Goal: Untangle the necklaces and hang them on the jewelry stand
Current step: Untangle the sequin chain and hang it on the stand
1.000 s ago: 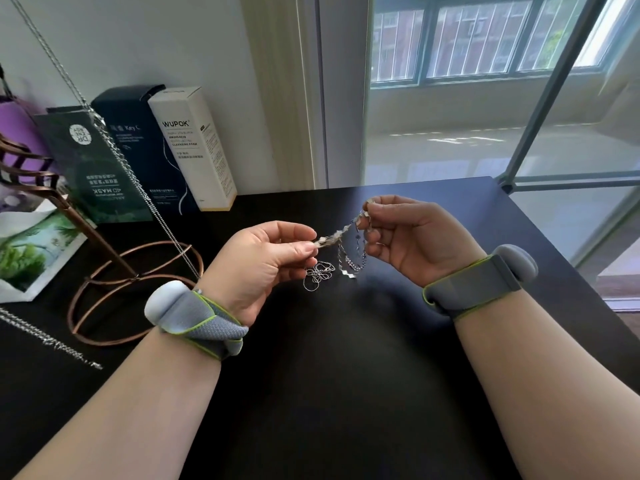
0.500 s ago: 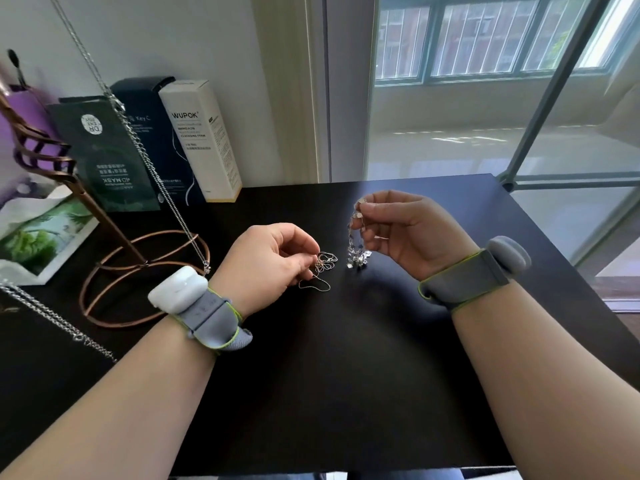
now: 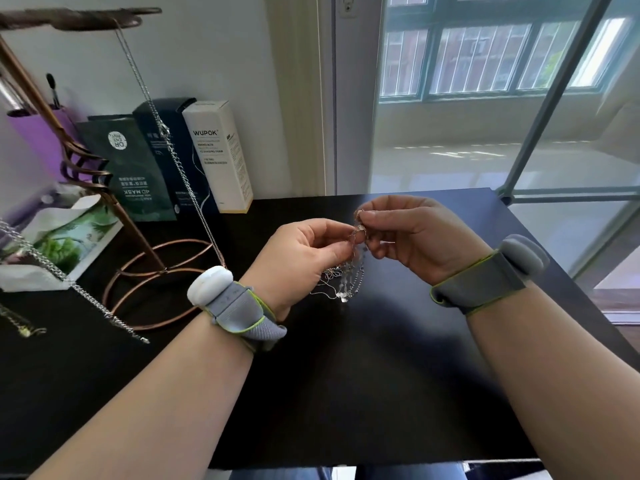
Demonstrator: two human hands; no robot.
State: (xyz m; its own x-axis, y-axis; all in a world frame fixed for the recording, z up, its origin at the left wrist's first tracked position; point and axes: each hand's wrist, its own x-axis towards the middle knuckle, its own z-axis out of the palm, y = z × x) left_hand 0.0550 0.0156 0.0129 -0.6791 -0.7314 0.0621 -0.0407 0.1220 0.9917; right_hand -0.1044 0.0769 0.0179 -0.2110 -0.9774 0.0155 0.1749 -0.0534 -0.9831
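Note:
A knot of thin silver necklaces (image 3: 344, 275) hangs between my two hands above the black table (image 3: 363, 375). My left hand (image 3: 301, 258) pinches the chains from the left with thumb and forefinger. My right hand (image 3: 412, 233) pinches their top end, fingers curled. The loose loops and small pendants dangle below the fingertips. The copper jewelry stand (image 3: 114, 209) rises at the left, its ring base on the table. A silver chain (image 3: 173, 150) hangs from its top arm, and a thicker chain (image 3: 62, 278) hangs at the far left.
Several cosmetic boxes stand against the wall behind the stand, among them a white box (image 3: 220, 157) and a dark green mask box (image 3: 133, 168). A tissue pack (image 3: 65, 240) lies at the left. A glass door is at the right, past the table's edge.
My hands have come together again, both pinching the tangle near its top, which now hangs as one bunch. The view has tilted up, showing the stand's top arm.

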